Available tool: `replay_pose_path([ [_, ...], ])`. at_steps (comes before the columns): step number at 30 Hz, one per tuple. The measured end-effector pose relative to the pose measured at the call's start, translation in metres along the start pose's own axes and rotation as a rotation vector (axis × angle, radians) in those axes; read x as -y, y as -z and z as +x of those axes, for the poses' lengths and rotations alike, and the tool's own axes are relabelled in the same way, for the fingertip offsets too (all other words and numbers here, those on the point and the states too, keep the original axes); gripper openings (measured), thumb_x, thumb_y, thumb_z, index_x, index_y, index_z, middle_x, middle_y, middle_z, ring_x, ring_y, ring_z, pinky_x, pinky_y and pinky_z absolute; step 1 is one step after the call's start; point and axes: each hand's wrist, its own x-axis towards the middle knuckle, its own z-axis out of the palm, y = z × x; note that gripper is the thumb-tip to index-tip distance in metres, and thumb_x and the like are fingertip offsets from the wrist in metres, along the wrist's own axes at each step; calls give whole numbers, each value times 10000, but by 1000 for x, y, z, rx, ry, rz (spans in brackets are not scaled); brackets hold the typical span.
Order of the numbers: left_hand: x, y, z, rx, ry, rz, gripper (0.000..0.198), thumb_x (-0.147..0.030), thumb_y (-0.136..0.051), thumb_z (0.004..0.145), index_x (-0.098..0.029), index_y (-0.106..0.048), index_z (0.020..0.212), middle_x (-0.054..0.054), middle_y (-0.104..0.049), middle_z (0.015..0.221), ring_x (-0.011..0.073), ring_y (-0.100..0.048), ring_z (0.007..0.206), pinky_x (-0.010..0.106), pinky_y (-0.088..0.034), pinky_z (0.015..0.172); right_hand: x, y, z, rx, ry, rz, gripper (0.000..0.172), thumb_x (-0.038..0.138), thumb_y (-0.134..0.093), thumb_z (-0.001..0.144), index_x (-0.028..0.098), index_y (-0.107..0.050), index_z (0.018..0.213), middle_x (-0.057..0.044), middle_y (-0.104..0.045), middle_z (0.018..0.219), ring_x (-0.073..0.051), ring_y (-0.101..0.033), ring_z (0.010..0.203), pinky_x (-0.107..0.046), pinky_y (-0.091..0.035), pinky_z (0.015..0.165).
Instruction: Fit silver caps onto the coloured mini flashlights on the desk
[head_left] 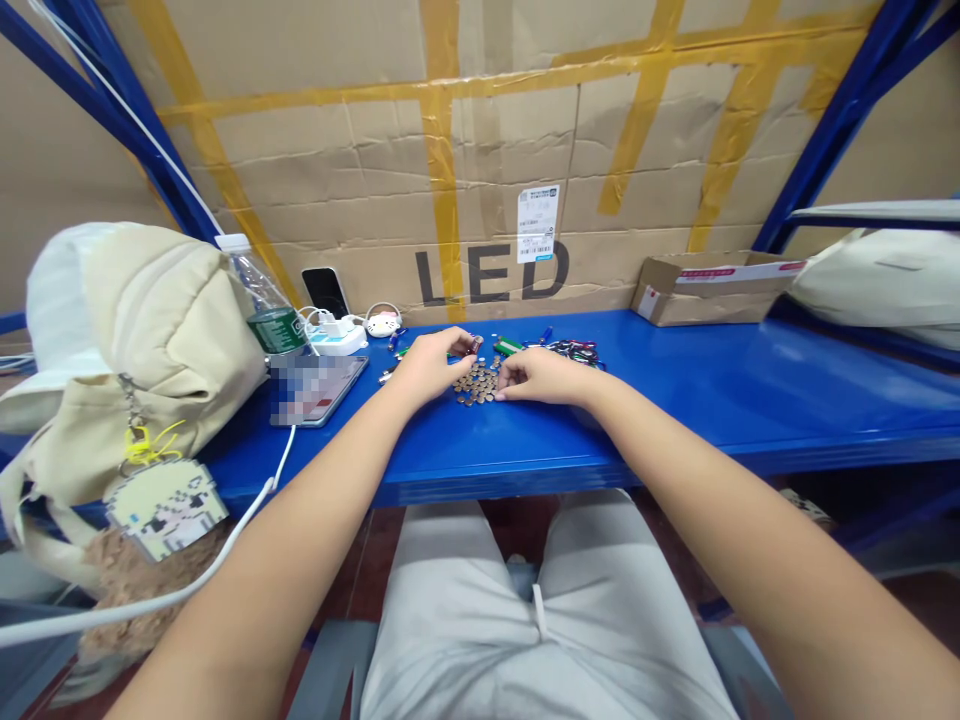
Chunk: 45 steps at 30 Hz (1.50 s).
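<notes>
A pile of small round brownish, coin-like discs (474,388) lies on the blue table (465,450) between my two hands. My left hand (433,366) is at the pile's left and far side, thumb and fingers closed on a small shiny disc (475,344); whether it is one or several I cannot tell. My right hand (544,377) rests at the right edge of the pile, fingers curled in and fingertips low by the discs. What those fingertips pinch, if anything, is hidden. Behind my hands lie a green piece (508,346) and a tangle of dark wires (576,351).
On the left are a beige backpack (172,320), a bottle (274,325), a tablet (334,388) with a white cable, a white power strip (339,338) and a phone (325,290). An open cardboard box (712,295) stands back right. Taped cardboard (360,200) walls the far side.
</notes>
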Motion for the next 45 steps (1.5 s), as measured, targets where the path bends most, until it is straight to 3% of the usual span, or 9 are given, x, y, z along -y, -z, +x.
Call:
replay_pose_path([
  [3, -2, 0, -1, 46, -40, -14, 178, -247, -569, 786, -190, -622, 946, 32, -700, 975, 182, -649, 915, 307, -500, 852, -1, 3, 0, -50, -1, 81, 158, 340, -662, 720, 184, -675, 743, -16, -689, 764, -150, -598, 706, -262, -429, 642],
  [9, -5, -1, -2, 147, -139, 39, 194, -234, -555, 787, -211, -637, 962, 16, -705, 962, 188, -650, 912, 308, -493, 836, 3, 6, 4, -411, -3, 442, 269, 401, -664, 719, 149, -686, 810, -37, -682, 749, -132, -577, 654, -270, -456, 611],
  [13, -6, -2, -2, 141, -163, 66, 224, -214, -544, 783, -209, -642, 985, 20, -704, 976, 189, -645, 931, 308, -489, 851, 4, 3, 5, -356, -15, 485, 290, 417, -666, 721, 139, -690, 800, -26, -650, 673, -116, -543, 590, -252, -427, 538],
  [20, -7, -3, -1, 150, -158, 16, 238, -218, -551, 788, -211, -646, 1006, 19, -708, 979, 187, -652, 926, 306, -494, 851, 4, -1, 7, -376, -8, 501, 277, 337, -662, 740, 146, -640, 939, -51, -679, 805, -132, -594, 678, -265, -482, 611],
  [25, -5, -2, -1, 108, -119, 12, 200, -237, -568, 794, -213, -650, 975, 13, -708, 966, 184, -650, 933, 301, -493, 862, -7, 8, 6, -500, -97, 162, 179, 276, -550, 811, 160, -659, 893, -54, -677, 809, -161, -593, 711, -310, -475, 674],
  [28, -4, -1, -1, 103, -99, 24, 194, -252, -575, 793, -214, -650, 968, 17, -706, 978, 191, -646, 943, 308, -494, 864, -20, 11, 4, -380, -130, -119, 95, 214, -613, 742, 189, -699, 777, -58, -682, 826, -198, -605, 767, -323, -458, 732],
  [32, -4, 0, 0, 101, -102, 25, 189, -264, -580, 796, -213, -651, 963, 20, -705, 983, 193, -647, 935, 310, -499, 852, -30, 11, 4, -247, -166, -265, 86, 243, -673, 712, 224, -737, 766, -59, -682, 826, -209, -616, 765, -301, -451, 718],
  [37, -4, 0, 0, 114, -115, 47, 195, -254, -583, 792, -211, -652, 969, 16, -706, 978, 193, -641, 959, 316, -491, 880, -30, 10, 6, -169, -208, -309, 167, 331, -642, 775, 222, -742, 852, -42, -707, 867, -185, -626, 793, -266, -452, 729],
  [45, -3, -1, 0, 150, -112, 64, 226, -261, -574, 791, -215, -657, 997, 17, -709, 991, 193, -649, 946, 323, -498, 867, -30, 9, 15, -77, -277, -253, 150, 263, -609, 801, 193, -734, 845, -40, -725, 865, -171, -642, 759, -240, -453, 645],
])
